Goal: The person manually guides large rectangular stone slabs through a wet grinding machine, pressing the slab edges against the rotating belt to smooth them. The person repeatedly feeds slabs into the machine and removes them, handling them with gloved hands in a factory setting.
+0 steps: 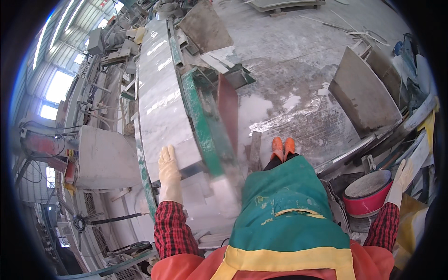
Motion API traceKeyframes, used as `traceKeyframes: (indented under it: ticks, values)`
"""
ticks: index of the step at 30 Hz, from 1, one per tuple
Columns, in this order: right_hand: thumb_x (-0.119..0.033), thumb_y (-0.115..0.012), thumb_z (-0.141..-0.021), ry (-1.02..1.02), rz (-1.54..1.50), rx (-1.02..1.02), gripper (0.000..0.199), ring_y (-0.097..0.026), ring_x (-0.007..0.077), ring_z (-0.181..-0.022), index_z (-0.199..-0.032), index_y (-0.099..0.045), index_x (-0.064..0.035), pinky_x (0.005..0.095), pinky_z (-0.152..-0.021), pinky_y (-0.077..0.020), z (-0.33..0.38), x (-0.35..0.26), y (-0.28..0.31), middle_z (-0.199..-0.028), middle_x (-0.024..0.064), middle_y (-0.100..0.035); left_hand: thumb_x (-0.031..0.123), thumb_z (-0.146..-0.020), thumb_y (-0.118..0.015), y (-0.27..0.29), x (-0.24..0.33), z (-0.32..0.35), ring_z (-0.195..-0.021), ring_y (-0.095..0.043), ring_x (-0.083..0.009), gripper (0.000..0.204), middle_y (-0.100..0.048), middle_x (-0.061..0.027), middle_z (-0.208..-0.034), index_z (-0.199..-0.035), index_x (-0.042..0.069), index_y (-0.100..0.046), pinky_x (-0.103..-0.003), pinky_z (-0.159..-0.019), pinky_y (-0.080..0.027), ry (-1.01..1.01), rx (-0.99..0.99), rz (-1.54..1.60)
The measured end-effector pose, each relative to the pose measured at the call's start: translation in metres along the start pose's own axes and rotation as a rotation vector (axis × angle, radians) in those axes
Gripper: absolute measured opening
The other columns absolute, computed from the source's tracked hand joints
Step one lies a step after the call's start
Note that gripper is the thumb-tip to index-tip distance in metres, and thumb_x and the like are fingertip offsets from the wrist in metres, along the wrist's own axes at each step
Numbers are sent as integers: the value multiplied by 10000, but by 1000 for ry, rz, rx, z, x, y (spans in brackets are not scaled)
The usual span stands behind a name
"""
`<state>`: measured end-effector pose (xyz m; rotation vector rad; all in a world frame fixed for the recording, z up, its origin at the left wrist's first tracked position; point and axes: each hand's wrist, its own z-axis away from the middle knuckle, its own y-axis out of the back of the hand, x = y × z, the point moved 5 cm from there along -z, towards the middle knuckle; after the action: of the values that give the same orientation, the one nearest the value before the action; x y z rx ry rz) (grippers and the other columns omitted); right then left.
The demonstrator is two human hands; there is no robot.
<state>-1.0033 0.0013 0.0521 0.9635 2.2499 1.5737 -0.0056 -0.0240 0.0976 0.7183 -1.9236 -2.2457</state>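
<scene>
My left hand (169, 169), in a cream rubber glove, lies with its fingers stretched out on the near end of a long, glossy white stone slab (163, 107). The slab lies on a narrow machine bed with a green side rail (201, 123). Out to the right, my right hand (402, 181), gloved alike, has its fingers extended beside a pale flat strip (418, 156). Whether it touches that strip, I cannot tell. Just left of it stands a red bucket (367, 201) with a greyish top.
Machinery with a pale housing (109, 158) lines the left. A handwheel (79, 223) sits lower left. Grey slabs (366, 91) lean at the right, another brownish slab (205, 25) beyond the bed. The floor (298, 105) is wet. A short post (255, 149) stands by my orange boots.
</scene>
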Motion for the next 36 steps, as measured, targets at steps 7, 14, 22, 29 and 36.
traceKeyframes:
  ticks: [7,14,22,29,36]
  values:
    - [-414,-415,-1050,-26,-5,-35,557,-459,376,-1352,-1399,-525,5,445,-1154,-332,19,3,20,-1433,231,-526,-87,-871,-487,10,6,-10,-1499,-273,-319,747,-271,-159,-1628,-1562,86,-263,-383,-1235,-250,-122,-6,128]
    - [-305,-479,-1010,-155,-142,7,501,-427,420,-1360,-1407,-503,-1,483,-1165,-301,28,-41,52,-1451,222,-502,-26,-650,-769,-18,-13,-9,-1512,-242,-319,1127,-213,-154,-1646,-1589,76,-156,-354,-1237,-256,-16,-111,81]
    - [-227,-559,-953,-196,-236,-26,473,-413,394,-1365,-1383,-517,-34,477,-1157,-308,41,-63,90,-1446,192,-501,83,-687,-791,2,-13,-21,-1523,-175,-334,1114,-157,-167,-1648,-1584,59,-130,-386,-1217,-295,-83,-228,61]
    - [-209,-652,-862,-137,-170,167,484,-469,369,-1266,-1302,-531,-46,468,-1087,-364,48,-64,100,-1340,162,-537,615,-1011,-359,136,55,53,-1281,-540,-384,740,-488,-224,-1476,-1587,160,-266,-500,-1056,-451,504,-268,1013]
    - [-188,-718,-784,-83,-225,212,550,-472,374,-1193,-1275,-516,-42,471,-1040,-382,54,-80,125,-1255,155,-526,581,-1039,-278,34,-6,-7,-1311,-518,-396,708,-450,-245,-1503,-1557,103,-332,-462,-1083,-426,291,-225,686]
